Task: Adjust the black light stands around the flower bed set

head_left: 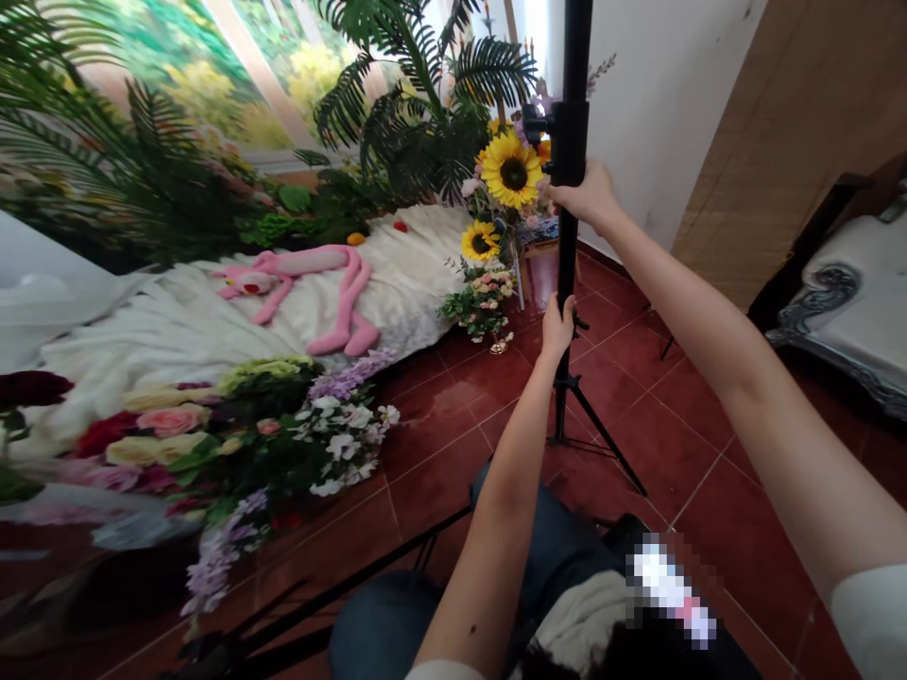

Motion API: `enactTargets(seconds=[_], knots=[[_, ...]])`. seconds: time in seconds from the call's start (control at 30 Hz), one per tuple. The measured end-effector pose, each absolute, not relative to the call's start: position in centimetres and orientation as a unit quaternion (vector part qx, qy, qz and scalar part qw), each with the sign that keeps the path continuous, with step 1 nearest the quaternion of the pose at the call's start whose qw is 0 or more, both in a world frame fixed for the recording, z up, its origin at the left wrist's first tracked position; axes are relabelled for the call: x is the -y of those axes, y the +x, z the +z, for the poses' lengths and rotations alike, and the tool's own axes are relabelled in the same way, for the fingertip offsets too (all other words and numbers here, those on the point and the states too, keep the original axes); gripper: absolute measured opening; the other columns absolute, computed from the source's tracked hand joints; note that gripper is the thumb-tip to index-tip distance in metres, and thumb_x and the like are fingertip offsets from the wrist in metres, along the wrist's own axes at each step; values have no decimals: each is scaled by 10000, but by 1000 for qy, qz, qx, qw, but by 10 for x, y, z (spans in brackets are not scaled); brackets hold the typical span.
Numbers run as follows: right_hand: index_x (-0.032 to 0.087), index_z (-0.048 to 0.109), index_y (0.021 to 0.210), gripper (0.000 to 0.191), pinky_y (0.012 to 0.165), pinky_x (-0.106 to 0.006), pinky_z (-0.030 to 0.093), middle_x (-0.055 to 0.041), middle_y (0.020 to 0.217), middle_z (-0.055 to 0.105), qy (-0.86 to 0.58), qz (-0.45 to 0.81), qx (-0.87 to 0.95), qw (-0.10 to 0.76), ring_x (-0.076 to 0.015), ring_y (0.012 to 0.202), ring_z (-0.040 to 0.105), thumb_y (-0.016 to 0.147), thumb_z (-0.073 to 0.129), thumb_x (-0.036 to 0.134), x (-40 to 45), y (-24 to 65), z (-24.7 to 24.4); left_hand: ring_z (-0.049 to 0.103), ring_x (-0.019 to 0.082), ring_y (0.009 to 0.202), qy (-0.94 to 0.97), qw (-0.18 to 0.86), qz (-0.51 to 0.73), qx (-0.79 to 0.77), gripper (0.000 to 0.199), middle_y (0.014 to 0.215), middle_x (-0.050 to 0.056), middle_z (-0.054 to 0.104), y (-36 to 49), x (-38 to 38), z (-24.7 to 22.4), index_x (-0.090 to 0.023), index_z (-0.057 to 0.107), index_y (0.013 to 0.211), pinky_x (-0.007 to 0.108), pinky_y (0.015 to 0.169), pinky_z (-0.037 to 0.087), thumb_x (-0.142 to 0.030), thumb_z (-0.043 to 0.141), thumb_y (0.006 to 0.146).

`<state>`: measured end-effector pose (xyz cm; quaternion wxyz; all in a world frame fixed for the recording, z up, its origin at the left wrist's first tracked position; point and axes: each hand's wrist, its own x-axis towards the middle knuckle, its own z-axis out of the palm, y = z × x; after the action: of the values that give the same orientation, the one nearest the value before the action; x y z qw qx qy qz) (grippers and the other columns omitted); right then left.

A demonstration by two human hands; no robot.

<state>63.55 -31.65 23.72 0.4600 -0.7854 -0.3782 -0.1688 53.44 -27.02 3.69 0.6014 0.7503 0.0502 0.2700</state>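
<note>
A black light stand (567,250) rises upright in front of me, its tripod legs spread on the floor. My right hand (590,196) is wrapped around the pole just under a black clamp collar (569,142) with a side knob. Lower on the same pole, my left hand (558,326) is closed around it, thumb upward. What the stand carries at its top is out of view. Beside the pole, to the left, are sunflowers (513,174) and a small bunch of pale flowers (488,293).
A pink plush toy (312,269) lies on a white draped cloth (418,274). Artificial flowers (170,420) fill the left foreground. Black tripod legs (340,595) extend low across the lower left. An ornate white sofa (850,293) stands at right on the red tiled floor (638,434).
</note>
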Motion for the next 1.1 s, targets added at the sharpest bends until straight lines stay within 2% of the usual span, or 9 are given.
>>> enactTargets(seconds=[0.1,0.2,0.4,0.47,0.67,0.77,0.87,0.97,1.1], knots=[[154,621,984,403,837,-380,565,-46,864,694,-793,-172,364,458,-202,893,698,881,589,542,319,634,238,565,96,505,743,606,279,-50,558,743,0,621,536,272,35,-191,530,1142,234,534,481,-681,402,909],[153,625,980,424,843,-396,568,-41,867,683,-798,-171,372,443,-216,887,701,844,635,554,321,633,240,623,120,617,741,599,299,-50,542,774,14,638,538,272,31,-196,542,1133,245,623,518,-674,417,909],[149,595,1079,529,931,-451,516,-45,925,663,-831,-197,372,364,-258,1005,668,792,701,582,355,610,235,672,171,794,752,576,314,-63,530,881,62,680,542,272,26,-184,548,1187,307,800,530,-631,423,932],[155,596,1065,543,925,-469,511,-58,901,668,-860,-178,363,312,-281,994,664,766,737,586,374,597,218,671,177,800,754,575,313,-61,544,896,70,681,542,272,26,-174,549,1187,315,811,523,-636,412,933],[187,633,903,372,825,-418,516,-117,923,711,-937,-16,323,132,-293,938,678,838,672,551,412,560,139,661,179,904,752,575,320,-40,505,1001,91,684,539,269,29,-193,552,1112,315,866,508,-643,419,924],[189,642,943,346,753,-380,507,-136,1005,724,-943,55,310,105,-298,935,686,860,650,525,416,549,107,656,180,891,754,575,316,-37,479,976,86,687,539,268,32,-192,557,1071,320,874,508,-632,437,922],[188,643,897,356,723,-340,479,-132,984,729,-938,44,298,170,-272,899,684,953,499,509,414,544,83,652,174,896,759,572,309,-42,447,962,76,683,537,268,33,-192,561,1051,315,892,501,-606,444,929],[192,622,763,431,665,-279,454,-75,797,705,-908,37,256,331,-193,735,653,988,408,491,405,541,63,657,176,938,757,576,304,-52,443,965,78,683,536,268,34,-186,571,1059,307,920,487,-594,463,926],[208,510,598,548,435,-238,332,17,462,468,-802,122,110,575,-110,394,403,950,382,608,388,532,47,656,159,883,762,574,297,-44,425,963,72,682,536,268,34,-185,559,1107,286,875,499,-565,462,942]])
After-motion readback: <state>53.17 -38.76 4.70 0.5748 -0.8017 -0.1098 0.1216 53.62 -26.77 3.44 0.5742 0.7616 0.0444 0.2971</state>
